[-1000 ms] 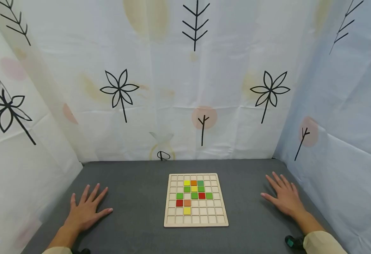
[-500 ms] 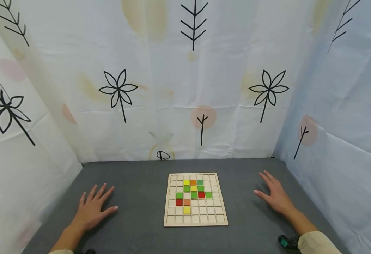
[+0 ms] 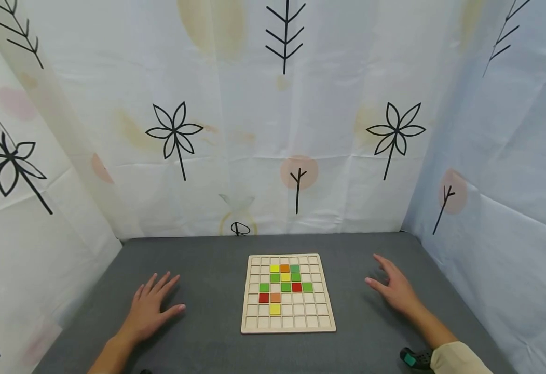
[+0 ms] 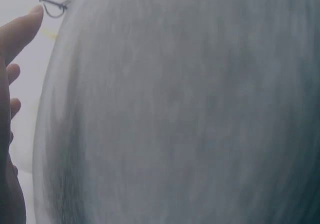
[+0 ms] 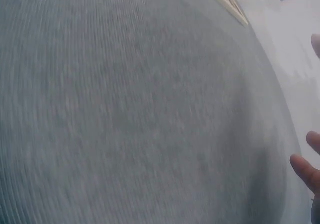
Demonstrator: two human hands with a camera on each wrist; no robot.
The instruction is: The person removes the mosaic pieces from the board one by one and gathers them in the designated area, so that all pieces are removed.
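A pale wooden grid board (image 3: 297,324) lies flat on the dark grey table. Several of its cells hold coloured square tiles, among them a yellow tile (image 3: 275,309), a dark red tile (image 3: 263,298) and an orange tile (image 3: 284,268). My left hand (image 3: 149,311) hovers left of the board, fingers extended and thumb spread toward it. On the other side my right hand (image 3: 396,288) is held over the table with loosely bent fingers, thumb pointing at the board. Both hands hold nothing and are apart from the board. One board corner (image 5: 235,12) shows in the right wrist view.
White patterned cloth (image 3: 240,130) stands behind the table (image 3: 207,291) and along both sides. A black strap with a green patch (image 3: 410,358) is on my right wrist, beside a cream sleeve (image 3: 457,358).
Both hands have moved inward toward the board, the left one rightward and the right one leftward. The right fingers have gone from spread to more bent and closer together. The board has stayed put.
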